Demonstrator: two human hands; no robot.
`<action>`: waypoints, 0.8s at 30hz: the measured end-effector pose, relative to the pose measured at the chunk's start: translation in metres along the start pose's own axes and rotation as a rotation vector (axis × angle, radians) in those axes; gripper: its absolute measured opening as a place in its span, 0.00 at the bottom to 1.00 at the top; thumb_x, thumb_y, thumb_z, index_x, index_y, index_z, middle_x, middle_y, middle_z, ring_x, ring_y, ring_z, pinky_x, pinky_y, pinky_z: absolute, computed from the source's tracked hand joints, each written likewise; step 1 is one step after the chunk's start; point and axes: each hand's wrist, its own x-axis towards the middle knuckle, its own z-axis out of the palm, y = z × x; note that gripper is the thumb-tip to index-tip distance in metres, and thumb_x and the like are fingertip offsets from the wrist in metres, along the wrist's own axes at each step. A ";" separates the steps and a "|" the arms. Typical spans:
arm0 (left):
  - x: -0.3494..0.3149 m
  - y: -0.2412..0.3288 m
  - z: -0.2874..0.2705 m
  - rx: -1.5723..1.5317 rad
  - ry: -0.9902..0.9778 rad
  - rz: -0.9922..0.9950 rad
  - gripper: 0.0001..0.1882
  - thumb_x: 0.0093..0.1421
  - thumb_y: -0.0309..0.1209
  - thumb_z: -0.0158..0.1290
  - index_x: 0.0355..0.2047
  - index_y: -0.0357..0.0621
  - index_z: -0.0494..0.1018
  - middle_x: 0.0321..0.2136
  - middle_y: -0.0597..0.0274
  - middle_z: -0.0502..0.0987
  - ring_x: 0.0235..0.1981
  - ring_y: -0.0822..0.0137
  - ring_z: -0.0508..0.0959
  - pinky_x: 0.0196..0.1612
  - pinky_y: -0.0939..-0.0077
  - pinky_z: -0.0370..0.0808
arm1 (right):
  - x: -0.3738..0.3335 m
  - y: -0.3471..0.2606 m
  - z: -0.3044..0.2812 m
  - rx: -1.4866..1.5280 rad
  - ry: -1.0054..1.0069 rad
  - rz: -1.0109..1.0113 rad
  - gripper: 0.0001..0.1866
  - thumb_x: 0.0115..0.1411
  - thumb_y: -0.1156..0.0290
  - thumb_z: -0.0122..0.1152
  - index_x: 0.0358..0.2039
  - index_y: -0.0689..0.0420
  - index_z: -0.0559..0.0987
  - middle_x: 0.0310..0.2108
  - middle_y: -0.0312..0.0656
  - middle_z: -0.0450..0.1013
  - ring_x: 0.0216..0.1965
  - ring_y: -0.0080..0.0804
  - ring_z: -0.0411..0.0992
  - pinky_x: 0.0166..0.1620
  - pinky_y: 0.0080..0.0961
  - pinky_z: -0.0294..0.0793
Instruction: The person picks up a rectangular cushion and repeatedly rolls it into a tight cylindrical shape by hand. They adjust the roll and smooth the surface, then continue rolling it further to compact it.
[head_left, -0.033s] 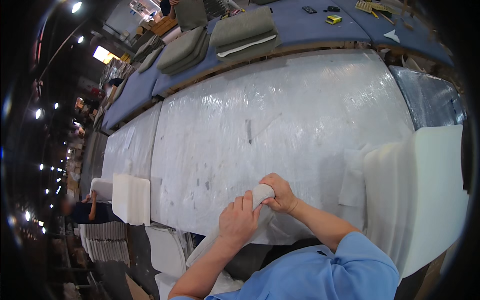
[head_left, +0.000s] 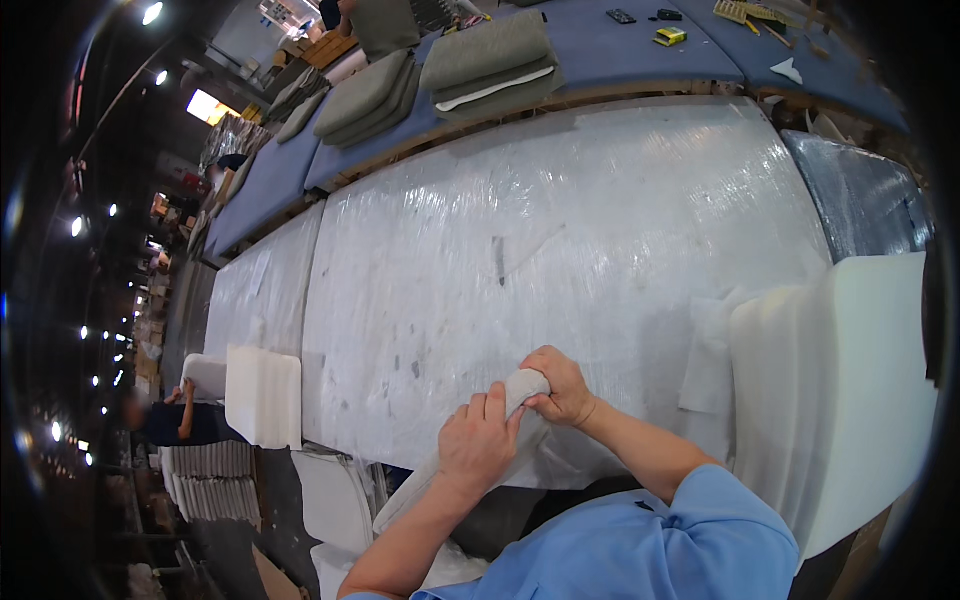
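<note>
Both my hands grip the rounded end of a whitish, cloth-covered cushion (head_left: 526, 386) at the near edge of the table. My left hand (head_left: 475, 440) presses its fingers on the end from the left. On the other side, my right hand (head_left: 560, 387) wraps round the same end, its thumb toward me. The rest of the cushion slants down to the lower left, largely behind my left forearm. Under and beyond my hands spreads the plastic-wrapped white tabletop (head_left: 430, 270).
A stack of white foam pads (head_left: 870, 370) stands close on my right, a thin white sheet (head_left: 705, 365) beside it. More pads (head_left: 262, 395) stand at the left, near a co-worker (head_left: 185, 420). Grey-green cushions (head_left: 490, 60) lie on the blue table (head_left: 640, 60) across from me.
</note>
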 end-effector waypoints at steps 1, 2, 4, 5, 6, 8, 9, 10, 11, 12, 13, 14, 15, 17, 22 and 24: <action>0.002 -0.001 0.002 -0.012 0.011 -0.009 0.20 0.66 0.39 0.59 0.51 0.38 0.75 0.33 0.53 0.80 0.29 0.52 0.82 0.32 0.59 0.78 | 0.001 0.002 0.002 0.000 0.016 0.004 0.28 0.63 0.45 0.66 0.45 0.61 0.78 0.35 0.50 0.75 0.36 0.50 0.75 0.40 0.40 0.75; 0.003 -0.002 0.004 -0.024 0.023 -0.017 0.18 0.66 0.39 0.58 0.49 0.39 0.76 0.31 0.54 0.80 0.28 0.52 0.82 0.31 0.59 0.77 | 0.001 0.003 0.003 -0.002 0.032 0.008 0.26 0.63 0.46 0.66 0.41 0.61 0.79 0.32 0.48 0.75 0.33 0.49 0.74 0.37 0.39 0.75; 0.005 -0.003 0.007 -0.062 0.034 -0.049 0.14 0.68 0.38 0.56 0.45 0.41 0.77 0.29 0.54 0.80 0.27 0.52 0.82 0.30 0.58 0.77 | 0.004 0.000 0.005 0.010 0.042 0.038 0.21 0.64 0.51 0.66 0.35 0.60 0.80 0.28 0.47 0.73 0.30 0.47 0.73 0.34 0.38 0.73; 0.006 -0.002 0.008 -0.087 0.031 -0.072 0.13 0.68 0.38 0.55 0.43 0.41 0.78 0.29 0.54 0.80 0.27 0.51 0.82 0.31 0.58 0.77 | 0.005 -0.003 0.005 0.015 0.047 0.054 0.19 0.65 0.54 0.65 0.32 0.59 0.81 0.26 0.47 0.73 0.28 0.46 0.73 0.32 0.38 0.72; 0.007 -0.001 0.008 -0.112 0.029 -0.094 0.12 0.69 0.38 0.54 0.41 0.42 0.78 0.28 0.53 0.80 0.27 0.50 0.82 0.31 0.57 0.77 | 0.008 -0.006 0.005 0.022 0.062 0.092 0.17 0.65 0.57 0.65 0.30 0.59 0.80 0.25 0.46 0.72 0.27 0.45 0.72 0.32 0.38 0.71; 0.008 0.001 0.003 -0.189 -0.010 -0.157 0.13 0.71 0.38 0.52 0.40 0.42 0.78 0.28 0.50 0.80 0.27 0.48 0.81 0.32 0.55 0.76 | 0.012 -0.014 0.008 0.038 0.092 0.169 0.14 0.65 0.64 0.63 0.25 0.59 0.78 0.23 0.45 0.70 0.25 0.43 0.70 0.30 0.38 0.68; 0.010 0.003 0.002 -0.231 -0.028 -0.182 0.13 0.72 0.39 0.50 0.39 0.43 0.78 0.28 0.49 0.80 0.28 0.47 0.81 0.32 0.54 0.76 | 0.014 -0.016 0.008 0.051 0.095 0.226 0.14 0.65 0.67 0.62 0.24 0.59 0.76 0.22 0.45 0.69 0.24 0.42 0.69 0.30 0.37 0.67; 0.011 0.003 0.001 -0.274 -0.078 -0.202 0.15 0.73 0.40 0.48 0.39 0.42 0.78 0.28 0.48 0.80 0.28 0.45 0.81 0.33 0.53 0.76 | 0.014 -0.019 0.007 0.065 0.097 0.284 0.14 0.64 0.69 0.62 0.22 0.60 0.75 0.22 0.45 0.68 0.23 0.41 0.68 0.29 0.37 0.66; 0.012 0.001 0.000 -0.316 -0.129 -0.224 0.16 0.74 0.41 0.47 0.39 0.42 0.78 0.29 0.46 0.80 0.29 0.44 0.81 0.34 0.52 0.75 | 0.016 -0.021 0.007 0.080 0.100 0.342 0.14 0.64 0.71 0.61 0.21 0.60 0.74 0.21 0.45 0.68 0.22 0.41 0.66 0.28 0.37 0.65; 0.012 0.000 -0.002 -0.361 -0.180 -0.247 0.18 0.75 0.42 0.45 0.40 0.41 0.77 0.29 0.45 0.80 0.29 0.42 0.81 0.35 0.51 0.75 | 0.016 -0.023 0.005 0.079 0.094 0.364 0.14 0.64 0.72 0.62 0.21 0.60 0.73 0.20 0.45 0.67 0.22 0.40 0.65 0.28 0.36 0.64; 0.013 -0.001 -0.005 -0.385 -0.248 -0.262 0.19 0.75 0.43 0.44 0.38 0.41 0.76 0.29 0.45 0.80 0.30 0.41 0.81 0.36 0.49 0.75 | 0.017 -0.024 0.004 0.079 0.089 0.387 0.15 0.64 0.72 0.62 0.20 0.61 0.72 0.20 0.44 0.66 0.22 0.39 0.65 0.28 0.36 0.63; 0.016 -0.002 -0.008 -0.409 -0.317 -0.276 0.21 0.75 0.44 0.42 0.36 0.40 0.75 0.29 0.44 0.80 0.31 0.39 0.80 0.37 0.48 0.75 | 0.018 -0.025 0.003 0.078 0.083 0.409 0.16 0.64 0.73 0.62 0.20 0.61 0.71 0.20 0.44 0.66 0.21 0.38 0.64 0.27 0.36 0.62; 0.017 -0.002 -0.011 -0.428 -0.385 -0.290 0.23 0.76 0.46 0.40 0.35 0.40 0.74 0.29 0.44 0.81 0.31 0.38 0.80 0.38 0.46 0.75 | 0.017 -0.026 0.003 0.097 0.083 0.436 0.16 0.64 0.73 0.62 0.20 0.61 0.71 0.19 0.44 0.66 0.21 0.38 0.64 0.28 0.35 0.62; 0.018 -0.007 -0.010 -0.501 -0.457 -0.302 0.23 0.76 0.46 0.39 0.40 0.40 0.76 0.32 0.42 0.81 0.36 0.36 0.80 0.41 0.45 0.74 | 0.016 -0.027 0.002 0.133 0.082 0.489 0.17 0.64 0.72 0.62 0.19 0.62 0.71 0.19 0.44 0.65 0.21 0.36 0.64 0.28 0.35 0.62; 0.017 -0.010 -0.006 -0.699 -0.590 -0.255 0.28 0.77 0.47 0.36 0.58 0.38 0.74 0.45 0.37 0.81 0.49 0.38 0.80 0.53 0.52 0.74 | -0.004 -0.024 -0.008 0.217 0.057 0.526 0.16 0.67 0.68 0.53 0.24 0.63 0.75 0.24 0.44 0.71 0.25 0.35 0.68 0.33 0.33 0.67; 0.010 -0.019 0.010 -0.729 -0.650 -0.240 0.31 0.77 0.48 0.35 0.66 0.38 0.70 0.53 0.39 0.80 0.56 0.42 0.79 0.60 0.59 0.72 | -0.012 -0.026 -0.014 0.230 0.027 0.523 0.18 0.68 0.65 0.49 0.26 0.64 0.77 0.26 0.45 0.74 0.27 0.35 0.70 0.35 0.31 0.69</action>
